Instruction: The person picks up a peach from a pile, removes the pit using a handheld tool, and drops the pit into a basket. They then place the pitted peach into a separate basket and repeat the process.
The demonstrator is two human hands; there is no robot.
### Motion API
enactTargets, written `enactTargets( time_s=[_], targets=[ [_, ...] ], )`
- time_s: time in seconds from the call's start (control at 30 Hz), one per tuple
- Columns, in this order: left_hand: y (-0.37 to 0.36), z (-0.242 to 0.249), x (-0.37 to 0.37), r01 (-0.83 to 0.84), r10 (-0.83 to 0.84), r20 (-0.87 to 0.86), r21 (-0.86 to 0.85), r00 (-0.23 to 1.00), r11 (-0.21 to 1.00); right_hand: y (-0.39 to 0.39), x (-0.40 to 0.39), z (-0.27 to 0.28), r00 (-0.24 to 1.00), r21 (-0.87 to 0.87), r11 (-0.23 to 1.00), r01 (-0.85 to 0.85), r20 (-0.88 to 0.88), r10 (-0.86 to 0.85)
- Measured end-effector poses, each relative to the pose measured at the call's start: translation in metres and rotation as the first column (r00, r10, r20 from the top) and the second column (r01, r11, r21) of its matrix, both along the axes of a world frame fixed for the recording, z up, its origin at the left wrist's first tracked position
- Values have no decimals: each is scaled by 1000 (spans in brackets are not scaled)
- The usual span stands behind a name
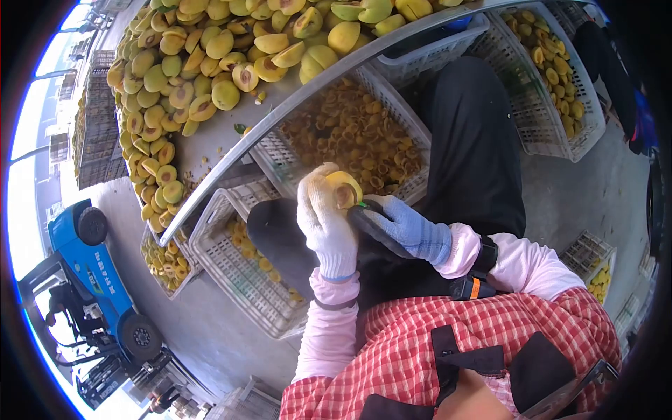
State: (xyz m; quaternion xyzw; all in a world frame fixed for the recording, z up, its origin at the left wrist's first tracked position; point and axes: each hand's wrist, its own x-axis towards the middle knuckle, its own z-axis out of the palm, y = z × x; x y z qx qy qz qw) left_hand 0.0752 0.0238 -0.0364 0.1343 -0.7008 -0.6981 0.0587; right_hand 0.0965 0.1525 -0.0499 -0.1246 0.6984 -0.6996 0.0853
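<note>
Head camera looks down on two gloved hands meeting just below the metal edge of the counter (231, 129). Left hand (325, 224), in a white knit glove, is closed around a halved peach (344, 189), holding it up with the cut face turned toward the right hand; its fingers (311, 185) curl over the top and far side of the fruit, so the peach half sits at the fingertips rather than deep in the palm. Right hand (406, 227), in a blue knit glove, is clenched on a small tool (364, 205) with a green tip, and that tip touches the cut face of the peach half at its lower right edge; what kind of tool it is cannot be made out. Both wrists wear pale pink sleeves, and a red checked apron fills the foreground. On the counter lies a heap of peach halves (203, 63), yellow-green, some with the pit hollow showing. Under the counter edge, directly behind the hands, a white plastic crate (409, 129) holds smaller orange-brown pieces; another white crate (231, 273) stands on the floor left of the hands, and a third crate (553, 133) with yellow fruit stands well apart at upper right. A blue forklift (98, 280) is parked at far left.
</note>
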Motion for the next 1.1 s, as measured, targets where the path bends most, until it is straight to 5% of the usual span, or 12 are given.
enactTargets(
  time_s=[0.27, 0.43, 0.5, 0.57, 0.6, 0.63, 0.7, 0.73, 0.83, 0.87, 0.93, 1.1],
  targets=[
    [22, 6, 2, -172, 174, -135, 25, 975, 985, -3, 3, 11, 990, -60, 991, 119, 86, -113],
    [14, 6, 8, -22, 24, -86, 29, 996, 999, 4, 10, 2, 998, 0, 998, 60, -12, -60],
    [5, 10, 7, 74, -75, -66, -14, 995, 997, -1, 11, -3, 991, -218, 976, 21, 136, 9],
    [-3, 10, 3, 146, -169, -119, -181, 978, 973, 1, 11, -3, 854, -561, 826, -55, 402, 330],
    [-6, 11, 6, 212, -236, -101, -205, 966, 955, 12, 11, -3, 641, -764, 644, -43, 473, 604],
    [-10, 18, 3, 280, -301, -69, -223, 951, 934, 17, 8, -1, 363, -899, 433, 65, 425, 829],
    [-11, 19, -3, 378, -400, -56, -230, 915, 897, 10, 11, -17, 175, -963, 22, 267, 71, 982],
    [-8, 20, -3, 397, -394, 79, -21, 916, 918, 5, 13, -23, 149, -890, -215, 402, -168, 974],
    [-1, -22, 9, 183, -329, 191, 535, 925, 825, -1, 15, -26, 228, -878, -318, 357, -248, 942],
    [6, -32, 21, 85, -218, 241, 466, 946, 881, 0, 10, -27, 253, -878, -303, 372, -218, 943],
    [-6, -34, 29, 47, -42, 90, -52, 995, 998, 7, -5, -28, 310, -872, -283, 400, -161, 937],
    [-132, -8, 41, -516, 524, -110, 90, 845, 852, 14, 1, -44, 223, -941, 97, 325, 176, 959]
  ],
)
